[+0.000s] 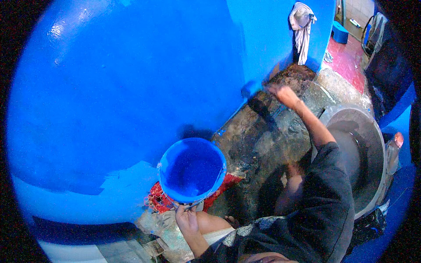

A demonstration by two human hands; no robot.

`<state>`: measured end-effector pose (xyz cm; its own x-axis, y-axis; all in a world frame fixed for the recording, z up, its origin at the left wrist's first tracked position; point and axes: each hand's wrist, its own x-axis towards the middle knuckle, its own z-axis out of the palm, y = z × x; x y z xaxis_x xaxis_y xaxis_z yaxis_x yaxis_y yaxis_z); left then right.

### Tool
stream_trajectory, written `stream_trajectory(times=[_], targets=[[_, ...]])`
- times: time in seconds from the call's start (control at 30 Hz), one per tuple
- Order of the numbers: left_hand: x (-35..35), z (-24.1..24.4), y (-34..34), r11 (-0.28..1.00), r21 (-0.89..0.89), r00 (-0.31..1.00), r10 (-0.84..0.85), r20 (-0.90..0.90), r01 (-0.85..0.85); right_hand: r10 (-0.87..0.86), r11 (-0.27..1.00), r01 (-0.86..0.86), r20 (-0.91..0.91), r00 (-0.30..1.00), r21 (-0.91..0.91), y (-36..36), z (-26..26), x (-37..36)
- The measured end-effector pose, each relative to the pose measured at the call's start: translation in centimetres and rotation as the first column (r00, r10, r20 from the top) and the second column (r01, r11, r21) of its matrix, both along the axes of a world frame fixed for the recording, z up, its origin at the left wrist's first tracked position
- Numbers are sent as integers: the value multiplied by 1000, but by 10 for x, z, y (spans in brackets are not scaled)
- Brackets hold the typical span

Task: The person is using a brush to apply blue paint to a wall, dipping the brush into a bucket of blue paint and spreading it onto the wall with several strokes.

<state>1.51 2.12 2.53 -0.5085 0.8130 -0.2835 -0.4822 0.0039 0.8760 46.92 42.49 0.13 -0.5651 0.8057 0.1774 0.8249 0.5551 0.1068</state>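
Note:
A blue plastic bucket (192, 169) with blue paint inside stands tilted towards the camera at lower centre. My left hand (188, 217) holds its near rim, by the wire handle. My right hand (285, 95) is stretched out low beside the foot of the wall, blurred by motion; whether it grips anything is unclear. The wall (131, 82) bears glossy deep blue paint, with lighter blue patches at the bottom left and towards the upper right. A red cloth or net (158, 199) lies partly under the bucket.
A large grey tub (348, 154) stands close on my right. Rough, stained ground (263, 141) runs along the wall. A pale cloth (302, 36) hangs over a tap on the wall. Farther off, a blue stool (340, 33) stands by red flooring (348, 62).

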Motion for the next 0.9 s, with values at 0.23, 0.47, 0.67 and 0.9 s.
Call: stream_trajectory(times=[0.23, 0.47, 0.67, 0.9], targets=[[6, 13, 6, 990, 132, 966, 10, 258, -45, 257, 840, 135, -606, 753, 525, 2, 119, 4], [1, 0, 11, 997, 77, 956, -7, 292, -16, 175, 920, 80, -586, 791, 383, -10, 46, -20], [4, -7, 14, 999, 15, 997, -42, 66, 41, -205, 979, 171, -548, 811, -113, -92, 13, -35], [24, -6, 37, 991, -86, 993, -93, 71, 99, -265, 909, -256, -931, 249, -328, -159, 129, -70]])
